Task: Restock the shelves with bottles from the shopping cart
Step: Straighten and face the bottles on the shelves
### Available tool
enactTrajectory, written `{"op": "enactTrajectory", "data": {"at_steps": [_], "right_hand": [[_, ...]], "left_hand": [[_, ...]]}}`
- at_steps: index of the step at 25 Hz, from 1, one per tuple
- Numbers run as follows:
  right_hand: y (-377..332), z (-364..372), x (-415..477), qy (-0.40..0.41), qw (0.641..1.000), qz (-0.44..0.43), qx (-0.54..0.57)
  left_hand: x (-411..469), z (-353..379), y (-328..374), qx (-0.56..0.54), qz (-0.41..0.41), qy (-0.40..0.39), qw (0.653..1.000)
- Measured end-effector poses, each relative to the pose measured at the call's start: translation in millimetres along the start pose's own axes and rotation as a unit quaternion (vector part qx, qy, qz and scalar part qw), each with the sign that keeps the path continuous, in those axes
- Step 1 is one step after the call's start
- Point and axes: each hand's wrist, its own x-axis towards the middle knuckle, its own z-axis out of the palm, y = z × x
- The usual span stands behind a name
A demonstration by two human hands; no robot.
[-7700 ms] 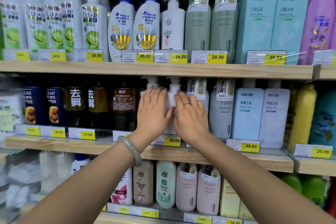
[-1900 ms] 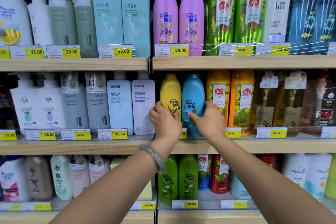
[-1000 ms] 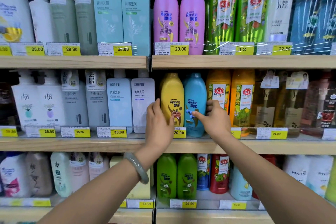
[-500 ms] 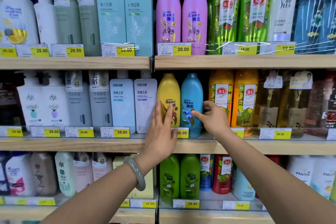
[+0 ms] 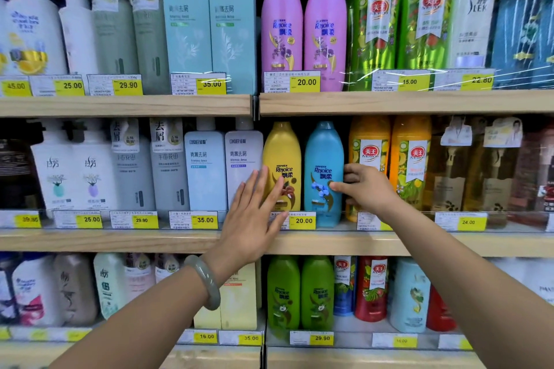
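Observation:
A yellow Rejoice bottle [image 5: 281, 153] and a blue Rejoice bottle [image 5: 322, 156] stand upright side by side on the middle shelf [image 5: 120, 241]. My left hand [image 5: 254, 216] is open, fingers straight and spread, its fingertips over the lower left of the yellow bottle. My right hand [image 5: 367, 187] curls around the blue bottle's right side, thumb on its front and fingers behind, between it and an orange bottle [image 5: 368, 153]. The shopping cart is out of view.
Three wooden shelves are packed with shampoo bottles: pink Rejoice bottles [image 5: 302, 27] above, green ones [image 5: 299, 293] below, pale pump bottles [image 5: 224, 165] to the left. Clear rails with yellow price tags [image 5: 304, 220] line the shelf fronts.
My left hand has let go of the yellow bottle's side and flattened open, drifting slightly down and left. My right hand stays on the blue bottle. Both bottles now face forward.

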Motion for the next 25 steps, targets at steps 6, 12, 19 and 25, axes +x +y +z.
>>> {"op": "enactTrajectory", "data": {"at_steps": [6, 12, 19, 25], "right_hand": [[-8.6, 21.1, -18.6, 0.153, 0.957, -0.057, -0.242], [-12.6, 39.1, -11.6, 0.157, 0.957, 0.001, -0.242], [-13.2, 43.3, -8.6, 0.132, 0.968, 0.02, -0.211], [-9.3, 47.4, -5.2, 0.115, 0.976, 0.017, -0.186]], "left_hand": [[-1.1, 6.9, 10.8, -0.042, -0.038, 0.023, 0.998], [3.0, 9.5, 24.1, -0.112, -0.042, 0.008, 0.993], [6.4, 11.5, 19.7, -0.118, -0.041, 0.005, 0.992], [7.0, 12.6, 18.9, -0.088, -0.039, -0.013, 0.995]]}}
